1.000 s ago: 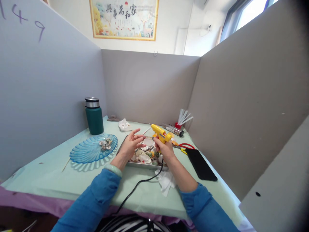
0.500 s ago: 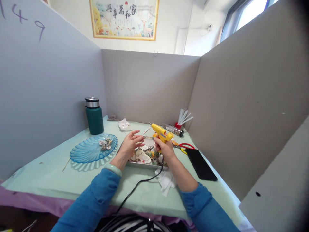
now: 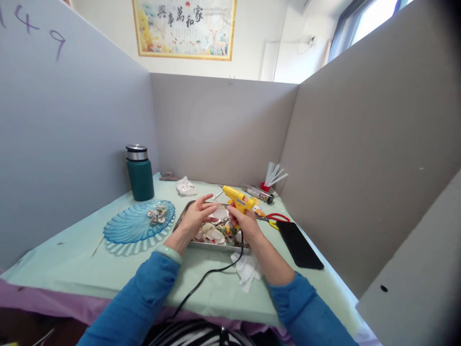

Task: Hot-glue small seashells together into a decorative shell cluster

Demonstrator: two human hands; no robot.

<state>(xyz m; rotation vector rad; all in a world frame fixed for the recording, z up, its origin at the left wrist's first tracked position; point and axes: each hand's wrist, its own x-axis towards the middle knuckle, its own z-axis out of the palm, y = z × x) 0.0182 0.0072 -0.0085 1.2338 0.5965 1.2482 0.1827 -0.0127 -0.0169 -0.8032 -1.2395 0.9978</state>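
Observation:
A yellow hot glue gun (image 3: pixel 237 198) is gripped in my right hand (image 3: pixel 244 221), its nozzle pointing to the far left and its black cord (image 3: pixel 212 270) trailing toward the table's front edge. My left hand (image 3: pixel 196 216) is raised above the left part of a tray (image 3: pixel 216 247), fingers stretched and apart; I make out nothing held in it. Shells (image 3: pixel 215 235) and other small pieces fill the tray beneath both hands. Left of my left hand lies a blue scalloped glass plate (image 3: pixel 126 226) with a small cluster of shells (image 3: pixel 157 215) on it.
A green bottle (image 3: pixel 139 175) stands behind the plate. On the right lie a black phone (image 3: pixel 299 245), scissors (image 3: pixel 279 218) and a clear tube (image 3: pixel 257 193); glue sticks (image 3: pixel 274 174) stand in a red holder. Crumpled tissue (image 3: pixel 248 271) lies before the tray. Grey partitions (image 3: pixel 223 129) enclose the table.
The glue gun in my right hand has shifted slightly left and tilted a little lower at the nozzle. My left hand's fingers have moved slightly, staying over the tray.

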